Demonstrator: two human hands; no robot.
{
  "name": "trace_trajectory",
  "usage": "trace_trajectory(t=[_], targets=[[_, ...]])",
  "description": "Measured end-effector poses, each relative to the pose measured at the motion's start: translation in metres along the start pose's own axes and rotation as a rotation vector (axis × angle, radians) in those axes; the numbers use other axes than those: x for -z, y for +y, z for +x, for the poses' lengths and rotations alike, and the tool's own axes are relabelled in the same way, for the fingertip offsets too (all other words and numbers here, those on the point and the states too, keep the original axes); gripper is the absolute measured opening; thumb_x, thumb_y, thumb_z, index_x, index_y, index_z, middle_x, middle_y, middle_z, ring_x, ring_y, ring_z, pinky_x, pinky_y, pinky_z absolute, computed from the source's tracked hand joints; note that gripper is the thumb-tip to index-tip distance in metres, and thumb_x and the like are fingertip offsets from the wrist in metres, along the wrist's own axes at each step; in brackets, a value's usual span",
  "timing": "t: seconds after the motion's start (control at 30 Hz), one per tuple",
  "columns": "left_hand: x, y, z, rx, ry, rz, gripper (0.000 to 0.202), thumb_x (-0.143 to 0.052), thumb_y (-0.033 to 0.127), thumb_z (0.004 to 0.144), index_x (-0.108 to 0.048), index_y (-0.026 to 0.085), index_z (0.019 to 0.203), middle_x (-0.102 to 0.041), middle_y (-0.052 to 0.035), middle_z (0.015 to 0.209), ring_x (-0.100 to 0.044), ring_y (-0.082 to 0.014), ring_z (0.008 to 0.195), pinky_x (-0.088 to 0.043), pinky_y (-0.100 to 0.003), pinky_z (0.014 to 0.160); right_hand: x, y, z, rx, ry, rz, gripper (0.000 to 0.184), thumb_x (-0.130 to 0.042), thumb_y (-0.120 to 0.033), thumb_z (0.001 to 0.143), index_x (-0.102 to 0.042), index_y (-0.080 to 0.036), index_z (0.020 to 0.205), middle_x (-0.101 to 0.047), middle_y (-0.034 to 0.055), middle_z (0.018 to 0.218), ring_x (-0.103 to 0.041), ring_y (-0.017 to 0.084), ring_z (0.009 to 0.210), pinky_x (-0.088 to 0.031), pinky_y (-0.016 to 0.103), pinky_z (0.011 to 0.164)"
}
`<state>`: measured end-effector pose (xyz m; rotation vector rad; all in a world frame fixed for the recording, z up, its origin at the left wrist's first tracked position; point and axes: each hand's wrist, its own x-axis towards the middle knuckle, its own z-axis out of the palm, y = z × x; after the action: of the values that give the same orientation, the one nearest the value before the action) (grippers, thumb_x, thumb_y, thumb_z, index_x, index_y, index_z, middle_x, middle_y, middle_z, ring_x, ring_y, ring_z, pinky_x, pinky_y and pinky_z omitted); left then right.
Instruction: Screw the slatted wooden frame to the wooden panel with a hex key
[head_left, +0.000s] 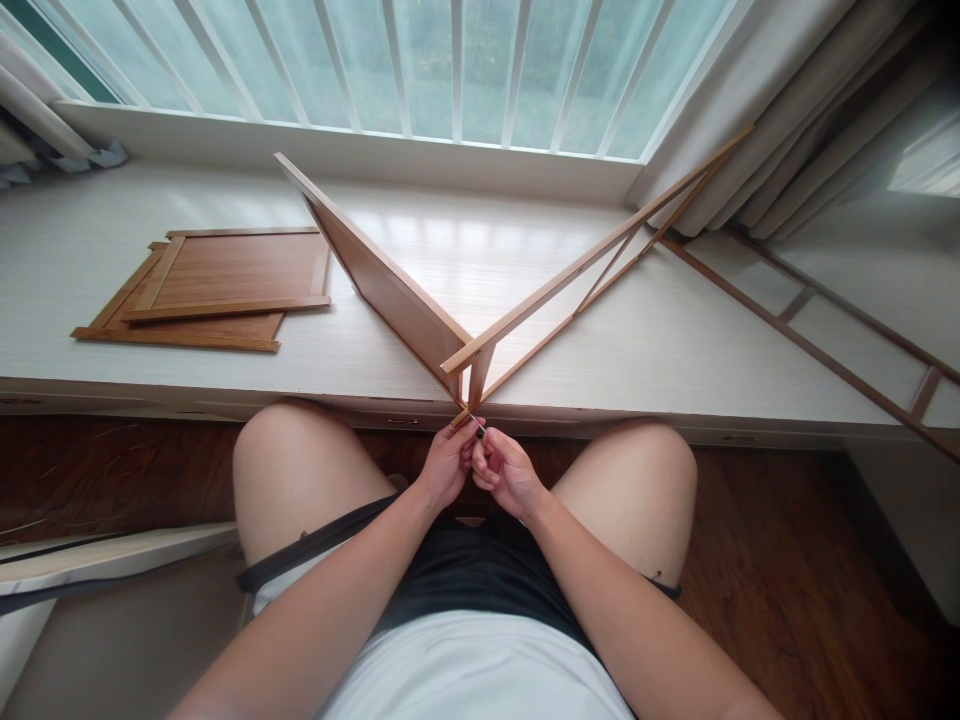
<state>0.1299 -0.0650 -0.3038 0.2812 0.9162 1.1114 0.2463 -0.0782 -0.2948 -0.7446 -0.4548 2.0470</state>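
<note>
A wooden panel (375, 270) and an open wooden frame (585, 265) stand on edge on the white window ledge (150, 250), meeting in a V at the ledge's front edge. My left hand (448, 462) is curled at that corner joint, touching the wood. Beside it, my right hand (504, 470) pinches a small thin thing, perhaps a screw or a tool tip, pointed at the joint. Both hands are closed and touch each other above my lap.
Two flat wooden panels (217, 285) lie stacked on the ledge at left. Another wooden frame (817, 320) lies flat at right by the curtains (787, 130). My bare knees flank the hands over a dark wood floor (787, 560).
</note>
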Motion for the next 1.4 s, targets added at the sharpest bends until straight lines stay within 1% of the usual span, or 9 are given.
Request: trace_trajectory(t=[0.2,0.37,0.63,0.7,0.83,1.03,1.13,1.23,1.4], targets=[[-0.002,0.001,-0.001,-0.001,-0.002,0.012,0.038,-0.085,0.037,0.068,-0.070,0.012,0.093,-0.048,0.0062,0.050,-0.044,-0.0041,0.040,-0.032,-0.016,0.041,0.000,0.000,0.000,0.002,0.013,-0.004,0.031,-0.061,-0.044,0.088,-0.046,-0.020,0.076,-0.058,-0.0044,0.058,-0.027,0.004,0.036,-0.023,0.019,0.038],[-0.005,0.003,-0.003,0.013,-0.006,0.035,0.037,-0.086,0.036,0.067,-0.071,0.011,0.090,-0.053,0.0035,0.055,-0.050,-0.0061,0.045,-0.034,-0.016,0.042,0.000,0.001,-0.001,0.008,0.009,0.004,0.033,-0.060,-0.044,0.088,-0.044,-0.020,0.074,-0.057,-0.0038,0.058,-0.028,0.004,0.037,-0.024,0.019,0.038],[-0.008,0.006,-0.006,-0.011,-0.026,-0.011,0.034,-0.085,0.032,0.069,-0.072,0.011,0.091,-0.039,0.0079,0.051,-0.036,-0.0022,0.046,-0.033,-0.015,0.044,-0.002,0.001,-0.001,0.104,0.044,-0.067,0.033,-0.059,-0.045,0.090,-0.042,-0.021,0.076,-0.056,-0.0051,0.058,-0.027,0.003,0.036,-0.023,0.018,0.038],[-0.008,0.006,-0.006,-0.010,-0.032,-0.019,0.033,-0.085,0.032,0.069,-0.072,0.011,0.091,-0.038,0.0081,0.052,-0.034,-0.0022,0.047,-0.031,-0.015,0.044,-0.002,0.002,-0.001,0.129,0.081,-0.151,0.034,-0.057,-0.048,0.091,-0.041,-0.022,0.076,-0.055,-0.0059,0.057,-0.027,0.004,0.035,-0.023,0.018,0.037],[-0.007,0.004,-0.004,0.003,-0.071,-0.033,0.031,-0.082,0.032,0.072,-0.071,0.012,0.093,-0.034,0.0084,0.052,-0.031,-0.0028,0.048,-0.027,-0.015,0.044,-0.001,0.004,-0.001,0.262,0.198,-0.428,0.035,-0.055,-0.051,0.092,-0.043,-0.022,0.075,-0.051,-0.0068,0.054,-0.030,0.005,0.037,-0.024,0.019,0.038],[-0.005,0.003,-0.003,0.013,-0.106,-0.048,0.028,-0.079,0.031,0.077,-0.069,0.013,0.096,-0.032,0.0079,0.054,-0.031,-0.0037,0.050,-0.025,-0.015,0.045,0.004,0.004,-0.002,0.394,0.295,-0.589,0.032,-0.064,-0.046,0.088,-0.054,-0.019,0.073,-0.051,-0.0051,0.057,-0.041,0.007,0.049,-0.033,0.021,0.049],[-0.005,0.003,-0.003,0.020,-0.103,-0.061,0.028,-0.079,0.031,0.076,-0.069,0.013,0.095,-0.031,0.0083,0.055,-0.031,-0.0035,0.050,-0.025,-0.015,0.045,0.005,0.001,-0.005,0.454,0.325,-0.759,0.029,-0.064,-0.042,0.089,-0.058,-0.018,0.073,-0.054,-0.0035,0.061,-0.048,0.009,0.055,-0.037,0.022,0.055],[-0.005,0.003,-0.003,0.023,-0.101,-0.067,0.030,-0.081,0.032,0.075,-0.069,0.013,0.095,-0.031,0.0087,0.054,-0.030,-0.0033,0.049,-0.025,-0.015,0.045,0.004,-0.003,-0.007,0.508,0.341,-0.939,0.028,-0.059,-0.041,0.092,-0.060,-0.019,0.075,-0.056,-0.0030,0.061,-0.051,0.010,0.055,-0.039,0.023,0.055],[-0.005,0.002,-0.003,0.028,-0.079,-0.086,0.030,-0.081,0.031,0.075,-0.069,0.013,0.095,-0.031,0.0087,0.055,-0.030,-0.0030,0.049,-0.025,-0.015,0.045,0.001,-0.006,-0.009,0.551,0.323,-1.069,0.027,-0.058,-0.040,0.093,-0.060,-0.019,0.074,-0.058,-0.0026,0.061,-0.052,0.011,0.054,-0.039,0.024,0.055]])
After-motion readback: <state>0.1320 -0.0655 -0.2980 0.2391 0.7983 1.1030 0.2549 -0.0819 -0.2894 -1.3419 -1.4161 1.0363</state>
